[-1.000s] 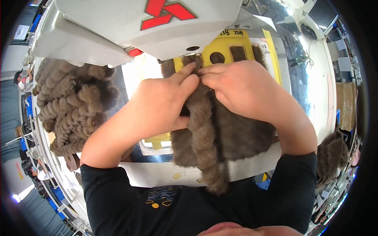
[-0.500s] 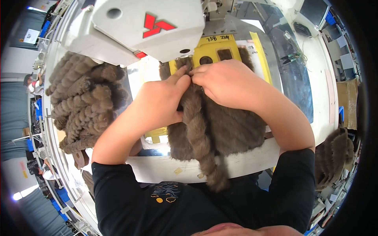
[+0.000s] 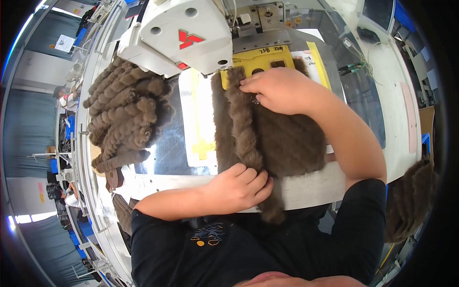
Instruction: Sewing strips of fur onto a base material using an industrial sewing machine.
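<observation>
A long twisted strip of brown fur (image 3: pixel 243 122) runs down over a flat brown fur piece (image 3: pixel 289 143). My left hand (image 3: pixel 241 189) is closed round the strip near its lower end, and the tail hangs past the table's front edge. At the upper end, my right hand (image 3: pixel 282 91) has its fingers drawn together on the strip's right edge; their tips partly hide the hold. A yellow template (image 3: pixel 265 57) with cut-out openings lies on the fur, partly covered by my right hand. The strip's top reaches over the template's left side.
A large white sewing machine head (image 3: pixel 186 38) stands just beyond, to the left of the template. Bundles of twisted fur strips (image 3: pixel 126 110) lie at the left. Further fur pieces (image 3: pixel 411 201) hang at the right. A green-handled tool (image 3: pixel 351 68) rests at the far right.
My left hand has come down from the strip's upper end to its lower part and closed there. The right hand stays near the top. The view has shifted slightly.
</observation>
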